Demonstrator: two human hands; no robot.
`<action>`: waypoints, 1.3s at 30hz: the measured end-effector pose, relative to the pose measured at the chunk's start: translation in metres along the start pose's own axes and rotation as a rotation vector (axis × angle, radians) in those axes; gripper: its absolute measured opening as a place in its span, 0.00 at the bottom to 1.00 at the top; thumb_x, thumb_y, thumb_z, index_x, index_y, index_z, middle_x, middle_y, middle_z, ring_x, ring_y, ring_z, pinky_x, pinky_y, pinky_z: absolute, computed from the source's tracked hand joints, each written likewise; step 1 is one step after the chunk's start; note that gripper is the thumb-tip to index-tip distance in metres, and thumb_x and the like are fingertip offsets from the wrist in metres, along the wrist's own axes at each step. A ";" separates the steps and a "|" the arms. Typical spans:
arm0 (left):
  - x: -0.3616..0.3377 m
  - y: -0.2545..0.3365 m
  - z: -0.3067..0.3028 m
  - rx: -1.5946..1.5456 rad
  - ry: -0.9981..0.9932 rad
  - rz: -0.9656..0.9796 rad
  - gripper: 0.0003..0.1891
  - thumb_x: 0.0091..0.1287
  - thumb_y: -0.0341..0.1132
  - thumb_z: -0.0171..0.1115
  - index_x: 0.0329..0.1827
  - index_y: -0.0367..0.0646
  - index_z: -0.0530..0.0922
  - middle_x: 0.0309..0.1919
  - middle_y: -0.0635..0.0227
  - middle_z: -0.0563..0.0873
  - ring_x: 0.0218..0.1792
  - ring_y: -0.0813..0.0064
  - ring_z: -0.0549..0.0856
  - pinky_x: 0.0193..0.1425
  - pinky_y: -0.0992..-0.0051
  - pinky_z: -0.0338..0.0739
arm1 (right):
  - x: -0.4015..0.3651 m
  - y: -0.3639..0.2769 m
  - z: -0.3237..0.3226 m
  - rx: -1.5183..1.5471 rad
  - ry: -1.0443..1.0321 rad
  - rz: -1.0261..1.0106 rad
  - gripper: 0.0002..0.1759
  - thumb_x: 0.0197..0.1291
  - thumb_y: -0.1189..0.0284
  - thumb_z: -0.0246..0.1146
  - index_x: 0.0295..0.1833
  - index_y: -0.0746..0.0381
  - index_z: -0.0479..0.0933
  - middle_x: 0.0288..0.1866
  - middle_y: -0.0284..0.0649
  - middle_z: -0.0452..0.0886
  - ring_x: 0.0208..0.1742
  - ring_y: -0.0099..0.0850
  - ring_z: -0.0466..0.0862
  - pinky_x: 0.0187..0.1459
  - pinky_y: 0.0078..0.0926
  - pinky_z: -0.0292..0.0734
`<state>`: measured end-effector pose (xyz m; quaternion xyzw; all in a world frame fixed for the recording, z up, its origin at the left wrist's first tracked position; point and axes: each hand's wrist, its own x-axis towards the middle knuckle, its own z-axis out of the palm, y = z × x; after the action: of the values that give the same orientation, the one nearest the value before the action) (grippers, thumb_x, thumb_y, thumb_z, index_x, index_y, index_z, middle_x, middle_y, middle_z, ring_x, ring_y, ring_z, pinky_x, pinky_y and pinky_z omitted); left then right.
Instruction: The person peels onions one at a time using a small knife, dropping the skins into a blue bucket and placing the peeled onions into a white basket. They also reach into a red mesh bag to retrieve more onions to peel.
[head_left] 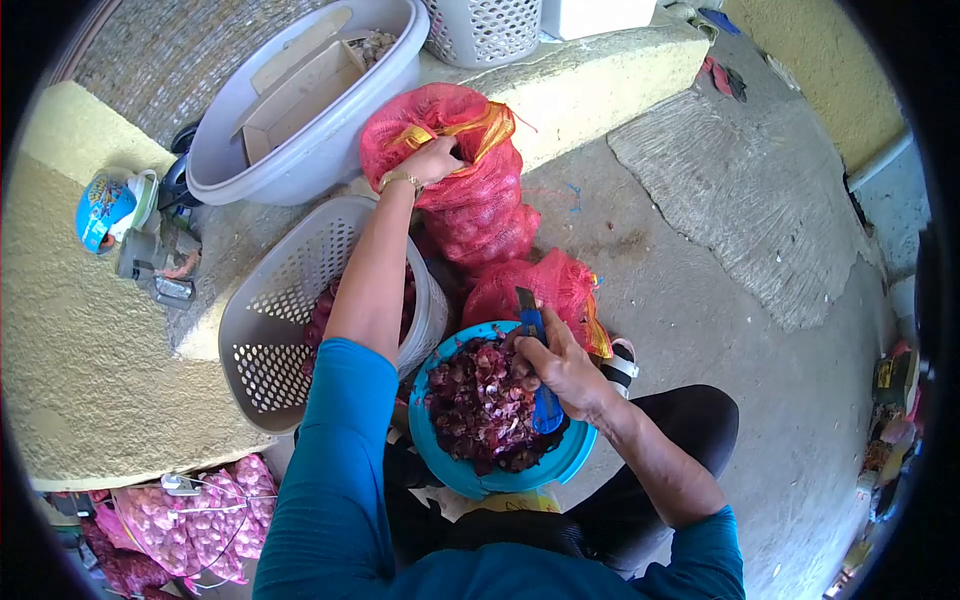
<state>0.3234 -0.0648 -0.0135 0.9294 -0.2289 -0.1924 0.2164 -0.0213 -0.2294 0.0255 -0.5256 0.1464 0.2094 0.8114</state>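
Note:
My left hand [430, 163] is at the mouth of a tall red mesh sack [475, 225] filled with round bulbs that look like red onions. Its fingers curl down into the opening, and what they grip is hidden. In my right hand [565, 372] is a blue box cutter [546, 405], its dark blade pointing up and away from me. That hand is over a turquoise basin [424, 440] between my legs, heaped with purple onion skins [475, 405]. Under my left forearm stands a grey perforated basket [262, 300] with red onions [322, 315] in it.
A second red mesh sack [520, 290] slumps behind the basin. On the ledge [600, 85] stand a grey-white tub [225, 165] holding a wooden piece and a white perforated basket [485, 30]. Pink net bags of bulbs [200, 515] lie at lower left. Concrete floor [700, 330] spreads to the right.

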 end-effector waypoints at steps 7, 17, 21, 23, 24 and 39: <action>0.015 0.010 0.035 -0.439 0.314 -0.003 0.39 0.58 0.36 0.66 0.71 0.27 0.62 0.71 0.42 0.67 0.75 0.57 0.63 0.79 0.69 0.56 | -0.002 0.002 0.003 -0.085 -0.012 -0.026 0.28 0.66 0.72 0.58 0.69 0.65 0.60 0.31 0.33 0.73 0.27 0.21 0.72 0.28 0.22 0.68; 0.008 0.028 0.044 -0.067 0.433 0.067 0.36 0.53 0.42 0.70 0.63 0.31 0.70 0.62 0.44 0.77 0.65 0.53 0.77 0.69 0.62 0.71 | -0.007 -0.007 0.013 -0.187 -0.003 0.016 0.25 0.69 0.65 0.59 0.65 0.67 0.62 0.29 0.36 0.73 0.27 0.23 0.74 0.27 0.25 0.70; -0.039 0.039 0.013 -0.066 0.439 0.119 0.37 0.53 0.37 0.72 0.66 0.39 0.65 0.64 0.46 0.75 0.68 0.53 0.73 0.71 0.63 0.69 | -0.004 -0.008 0.010 -0.134 0.070 0.043 0.11 0.73 0.65 0.50 0.52 0.61 0.65 0.30 0.36 0.71 0.24 0.21 0.69 0.23 0.19 0.65; -0.067 0.044 -0.004 -0.073 0.451 0.142 0.35 0.53 0.34 0.72 0.64 0.40 0.65 0.62 0.47 0.75 0.67 0.52 0.74 0.69 0.62 0.69 | -0.004 -0.009 0.010 -0.064 0.069 0.039 0.10 0.73 0.66 0.50 0.51 0.61 0.65 0.30 0.36 0.72 0.24 0.21 0.69 0.23 0.19 0.65; -0.075 0.040 -0.008 -0.084 0.460 0.166 0.34 0.53 0.32 0.73 0.62 0.42 0.65 0.61 0.48 0.76 0.66 0.50 0.74 0.68 0.60 0.70 | -0.004 -0.007 0.009 0.006 0.072 0.037 0.10 0.72 0.67 0.50 0.51 0.61 0.65 0.30 0.37 0.72 0.25 0.21 0.69 0.23 0.20 0.65; -0.302 0.101 0.081 -1.182 0.313 0.332 0.32 0.64 0.27 0.69 0.70 0.42 0.65 0.56 0.68 0.76 0.55 0.76 0.78 0.63 0.73 0.74 | -0.007 -0.003 0.020 -0.291 0.025 -0.411 0.18 0.77 0.65 0.51 0.66 0.60 0.67 0.46 0.36 0.83 0.32 0.19 0.80 0.26 0.17 0.77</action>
<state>0.0037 -0.0177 0.0473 0.6223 -0.1908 -0.1118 0.7508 -0.0258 -0.2131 0.0392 -0.6583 0.0147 0.0522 0.7508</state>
